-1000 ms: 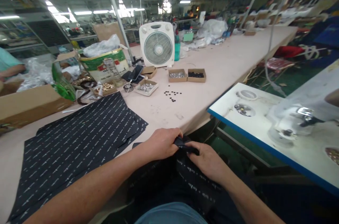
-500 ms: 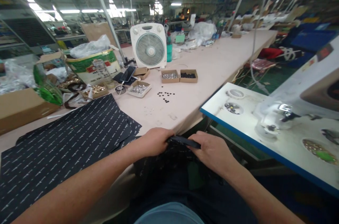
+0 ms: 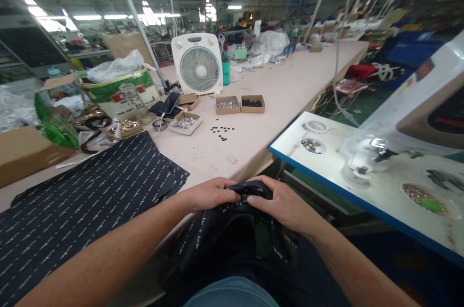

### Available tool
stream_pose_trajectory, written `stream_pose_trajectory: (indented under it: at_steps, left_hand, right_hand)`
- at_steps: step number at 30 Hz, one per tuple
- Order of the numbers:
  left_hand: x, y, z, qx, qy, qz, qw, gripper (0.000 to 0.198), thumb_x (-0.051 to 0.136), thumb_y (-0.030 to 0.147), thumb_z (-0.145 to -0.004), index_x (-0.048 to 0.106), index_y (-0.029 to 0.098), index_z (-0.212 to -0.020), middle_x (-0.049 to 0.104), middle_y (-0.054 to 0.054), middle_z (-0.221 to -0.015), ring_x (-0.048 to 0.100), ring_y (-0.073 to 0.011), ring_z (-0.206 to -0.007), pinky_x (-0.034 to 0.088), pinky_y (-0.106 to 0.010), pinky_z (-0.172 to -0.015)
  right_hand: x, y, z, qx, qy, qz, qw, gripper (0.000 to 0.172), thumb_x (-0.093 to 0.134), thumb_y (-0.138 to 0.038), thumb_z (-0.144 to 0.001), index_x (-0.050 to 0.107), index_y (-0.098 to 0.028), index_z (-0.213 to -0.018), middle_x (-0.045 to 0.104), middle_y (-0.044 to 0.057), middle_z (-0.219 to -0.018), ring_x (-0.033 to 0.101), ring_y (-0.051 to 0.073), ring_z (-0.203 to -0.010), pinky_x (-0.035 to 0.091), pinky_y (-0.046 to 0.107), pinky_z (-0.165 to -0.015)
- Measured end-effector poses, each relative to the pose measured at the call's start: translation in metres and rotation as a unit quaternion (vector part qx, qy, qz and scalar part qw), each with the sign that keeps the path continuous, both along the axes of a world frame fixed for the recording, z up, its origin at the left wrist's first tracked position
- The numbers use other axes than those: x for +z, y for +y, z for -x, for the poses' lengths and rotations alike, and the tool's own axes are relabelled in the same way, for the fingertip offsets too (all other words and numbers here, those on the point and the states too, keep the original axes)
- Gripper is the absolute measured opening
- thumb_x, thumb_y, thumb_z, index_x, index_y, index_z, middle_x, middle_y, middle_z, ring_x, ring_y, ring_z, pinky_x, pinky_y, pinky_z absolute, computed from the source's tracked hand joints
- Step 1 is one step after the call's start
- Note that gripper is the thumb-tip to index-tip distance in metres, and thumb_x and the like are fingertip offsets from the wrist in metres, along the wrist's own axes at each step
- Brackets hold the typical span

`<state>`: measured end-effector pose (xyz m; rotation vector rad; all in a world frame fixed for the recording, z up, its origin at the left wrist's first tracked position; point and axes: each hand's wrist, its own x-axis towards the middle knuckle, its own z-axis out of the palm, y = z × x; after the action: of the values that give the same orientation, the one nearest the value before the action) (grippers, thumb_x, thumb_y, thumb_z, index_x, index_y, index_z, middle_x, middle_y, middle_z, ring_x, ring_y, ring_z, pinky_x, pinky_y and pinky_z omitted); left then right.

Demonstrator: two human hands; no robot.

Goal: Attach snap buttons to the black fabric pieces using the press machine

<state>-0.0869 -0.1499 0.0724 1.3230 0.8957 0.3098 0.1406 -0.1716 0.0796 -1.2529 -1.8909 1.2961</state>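
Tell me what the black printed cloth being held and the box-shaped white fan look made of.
Black cloth with pale lettering, held by the left hand and right hand: apparently a matte textile, judging by its soft folds; fibre unclear. Box-shaped white fan: probably smooth moulded plastic, suggested by its rounded corners and even casing.

Two grips, the left grip point(image 3: 213, 194) and the right grip point(image 3: 278, 204), share one dark printed cloth point(image 3: 252, 186). Near tabletops number two: one pinkish tabletop point(image 3: 282, 80), one white tabletop point(image 3: 290, 140). The former carries five small open boxes: two of silver pieces point(image 3: 186, 124), one of black pieces point(image 3: 251, 103), one of gold-coloured pieces point(image 3: 126, 126), one with contents unclear. Also noted: one fan point(image 3: 200, 70), one phone point(image 3: 169, 103), one teal bottle point(image 3: 225, 71). The latter carries one machine point(image 3: 395, 113) and shows four round recesses point(image 3: 315, 126). Loose black pieces point(image 3: 223, 130) exceed ten, exact number uncertain
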Motion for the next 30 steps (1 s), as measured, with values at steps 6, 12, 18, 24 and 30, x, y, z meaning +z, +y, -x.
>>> stream_pose_trajectory:
  at_steps: [6, 12, 18, 24, 30]
  left_hand:
    - [0.000, 0.000, 0.000, -0.019, 0.006, 0.034, 0.999, 0.026, 0.078, 0.028, -0.068, 0.072, 0.014, -0.088, 0.064, 0.004, -0.072, 0.054, -0.0120, -0.067, 0.041, -0.022, -0.069]
    - [-0.015, -0.001, -0.004, 0.045, -0.059, 0.133, 0.988, 0.030, 0.082, 0.019, -0.057, 0.074, 0.014, -0.086, 0.070, 0.001, -0.079, 0.059, -0.0130, -0.070, 0.045, -0.023, -0.071]
    - [-0.033, 0.000, -0.011, 0.080, -0.111, 0.175, 0.975, 0.038, 0.086, 0.024, -0.058, 0.074, 0.011, -0.092, 0.071, -0.003, -0.082, 0.061, -0.0139, -0.070, 0.046, -0.025, -0.075]
    - [-0.058, 0.012, -0.033, 0.118, -0.123, 0.149, 0.974, 0.029, 0.082, 0.029, -0.060, 0.068, 0.012, -0.079, 0.063, 0.000, -0.070, 0.050, -0.0107, -0.059, 0.037, -0.023, -0.062]
    - [-0.093, 0.015, -0.050, 0.072, -0.053, 0.021, 0.996, 0.022, 0.068, 0.024, -0.066, 0.048, 0.017, -0.059, 0.039, 0.007, -0.055, 0.031, -0.0072, -0.052, 0.019, -0.023, -0.048]
  right_hand:
    - [-0.004, -0.001, 0.002, -0.016, 0.009, 0.023, 1.000, 0.016, 0.068, -0.030, -0.084, 0.068, -0.020, -0.097, 0.071, 0.000, -0.085, 0.065, 0.020, -0.081, 0.048, 0.027, -0.069]
    - [-0.011, 0.001, 0.003, -0.026, 0.043, 0.057, 0.997, 0.018, 0.067, -0.030, -0.085, 0.069, -0.020, -0.100, 0.072, 0.001, -0.089, 0.067, 0.020, -0.084, 0.050, 0.028, -0.071]
    - [-0.017, 0.008, -0.002, -0.036, 0.051, 0.077, 0.995, 0.024, 0.069, -0.031, -0.083, 0.070, -0.019, -0.103, 0.074, 0.003, -0.096, 0.068, 0.023, -0.091, 0.051, 0.031, -0.080]
    - [-0.009, 0.035, -0.017, -0.030, -0.001, 0.082, 0.996, 0.046, 0.076, -0.039, -0.075, 0.069, -0.022, -0.116, 0.074, 0.005, -0.105, 0.066, 0.028, -0.099, 0.050, 0.038, -0.089]
    - [-0.001, 0.098, 0.001, -0.071, -0.045, -0.022, 0.996, 0.039, 0.070, -0.043, -0.081, 0.071, -0.024, -0.116, 0.074, 0.004, -0.106, 0.067, 0.023, -0.098, 0.049, 0.035, -0.091]
